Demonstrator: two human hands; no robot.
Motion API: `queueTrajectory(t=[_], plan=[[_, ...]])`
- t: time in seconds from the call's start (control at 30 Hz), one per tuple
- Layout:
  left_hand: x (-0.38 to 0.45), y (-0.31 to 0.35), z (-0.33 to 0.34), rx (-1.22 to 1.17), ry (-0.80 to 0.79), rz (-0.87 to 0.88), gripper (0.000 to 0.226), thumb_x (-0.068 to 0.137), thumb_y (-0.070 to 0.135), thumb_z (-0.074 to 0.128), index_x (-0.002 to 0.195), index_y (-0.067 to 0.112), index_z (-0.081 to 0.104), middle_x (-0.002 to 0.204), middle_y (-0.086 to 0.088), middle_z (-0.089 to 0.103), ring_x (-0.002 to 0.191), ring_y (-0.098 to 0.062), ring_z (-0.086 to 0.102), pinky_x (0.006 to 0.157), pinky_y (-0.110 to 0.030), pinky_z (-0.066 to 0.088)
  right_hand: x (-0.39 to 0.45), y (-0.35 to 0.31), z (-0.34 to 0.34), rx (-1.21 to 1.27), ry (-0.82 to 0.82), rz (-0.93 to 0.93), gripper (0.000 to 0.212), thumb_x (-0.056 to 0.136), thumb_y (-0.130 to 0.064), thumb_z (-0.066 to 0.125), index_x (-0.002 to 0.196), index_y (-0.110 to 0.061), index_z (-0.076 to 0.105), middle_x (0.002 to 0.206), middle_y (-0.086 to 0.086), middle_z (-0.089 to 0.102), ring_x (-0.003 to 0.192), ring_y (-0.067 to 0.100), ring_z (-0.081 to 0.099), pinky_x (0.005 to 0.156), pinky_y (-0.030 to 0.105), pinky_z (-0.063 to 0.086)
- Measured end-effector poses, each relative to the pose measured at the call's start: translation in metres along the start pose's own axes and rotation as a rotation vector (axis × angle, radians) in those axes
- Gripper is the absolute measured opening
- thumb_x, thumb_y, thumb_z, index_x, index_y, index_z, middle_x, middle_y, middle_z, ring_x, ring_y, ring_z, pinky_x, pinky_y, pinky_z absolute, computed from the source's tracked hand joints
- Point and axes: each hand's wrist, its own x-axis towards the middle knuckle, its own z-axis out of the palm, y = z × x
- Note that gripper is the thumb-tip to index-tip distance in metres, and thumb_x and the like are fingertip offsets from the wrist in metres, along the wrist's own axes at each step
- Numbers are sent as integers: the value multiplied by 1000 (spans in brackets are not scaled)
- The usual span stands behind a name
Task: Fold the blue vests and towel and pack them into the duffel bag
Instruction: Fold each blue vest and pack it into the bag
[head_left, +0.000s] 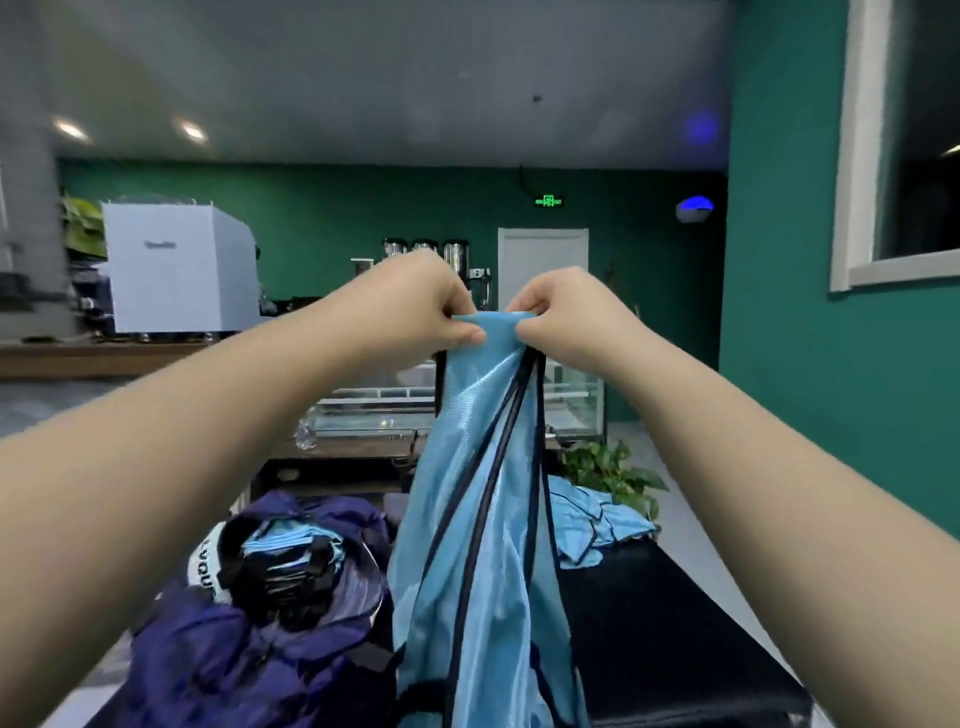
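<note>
A light blue vest (478, 545) with dark trim hangs in the air in front of me, held up by its top edge. My left hand (415, 306) pinches that edge on the left and my right hand (566, 317) pinches it on the right, the two hands close together. Below left, a dark purple duffel bag (249, 639) lies open with folded blue vests (291, 551) inside. More blue cloth (597, 525) lies crumpled on the black table (675, 623) behind the hanging vest; I cannot tell vest from towel there.
A potted green plant (613, 467) stands beyond the table's far right end. A glass display case (571, 400) and a counter with a white machine (171, 265) lie further back. A green wall (831, 364) runs along the right.
</note>
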Motion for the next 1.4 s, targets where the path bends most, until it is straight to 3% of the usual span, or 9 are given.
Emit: queueTrajectory(t=[0.1, 0.23, 0.47, 0.63, 0.83, 0.93, 1.1, 1.27, 1.4], plan=[[9, 3, -5, -8, 74, -48, 21, 90, 27, 64, 78, 11, 72, 53, -3, 51, 43, -12, 33, 36, -18, 25, 22, -17, -3, -75, 23, 11, 29, 79, 3, 46, 82, -15, 68, 77, -1, 60, 70, 16, 53, 47, 17, 39], [16, 3, -14, -75, 149, -81, 24, 94, 24, 55, 82, 10, 70, 51, 1, 39, 47, -16, 28, 44, -27, 23, 39, -33, -11, -94, 70, -9, 35, 78, 8, 39, 90, -9, 68, 95, 9, 63, 84, 25, 54, 59, 27, 42], [15, -10, -31, -94, 127, -82, 21, 93, 23, 57, 86, 7, 68, 68, -4, 55, 59, -18, 41, 57, -28, 33, 41, -43, -18, -11, 19, 26, 27, 82, 4, 35, 68, -12, 53, 82, 10, 57, 79, 25, 46, 58, 28, 33], [17, -18, -31, -100, 146, -99, 15, 91, 24, 61, 78, 19, 67, 81, -7, 67, 66, -18, 50, 62, -29, 39, 40, -50, -21, 71, -74, 110, 30, 94, -15, 39, 64, -13, 35, 63, -1, 30, 64, 20, 32, 51, 28, 23], [19, -24, -22, -71, 278, -161, 34, 91, 30, 60, 84, -2, 67, 76, -18, 61, 65, -23, 47, 56, -31, 33, 31, -40, -20, 226, -100, 39, 25, 94, -28, 56, 79, -11, 65, 69, -2, 54, 61, 11, 45, 51, 21, 32], [20, -25, -14, -301, 314, -240, 40, 94, 31, 56, 90, -8, 63, 60, -13, 45, 51, -20, 33, 51, -28, 24, 35, -36, -17, 352, -35, 43, 19, 94, -27, 59, 89, -12, 69, 82, 2, 65, 70, 12, 55, 61, 24, 43], [12, -21, 7, -811, 72, -256, 34, 94, 28, 58, 106, -4, 58, 82, -13, 54, 40, -11, 34, 39, -20, 27, 37, -30, -9, 507, 56, 105, 26, 93, -29, 61, 98, -7, 72, 89, 11, 68, 77, 19, 55, 68, 28, 44], [-24, -12, 37, -374, -432, -85, 27, 94, 39, 54, 85, 13, 56, 60, 7, 53, 40, -4, 38, 39, -18, 33, 37, -7, -15, 510, 206, 174, 23, 96, -29, 56, 103, -11, 68, 94, 4, 66, 84, 16, 57, 73, 28, 47], [-38, -30, 57, 193, -537, 15, 46, 89, 64, 43, 74, 20, 42, 73, 5, 44, 60, -11, 39, 57, -29, 32, 37, 28, -22, 475, 246, 243, 17, 96, -30, 56, 96, -15, 65, 83, -3, 60, 89, 21, 60, 79, 32, 48]])
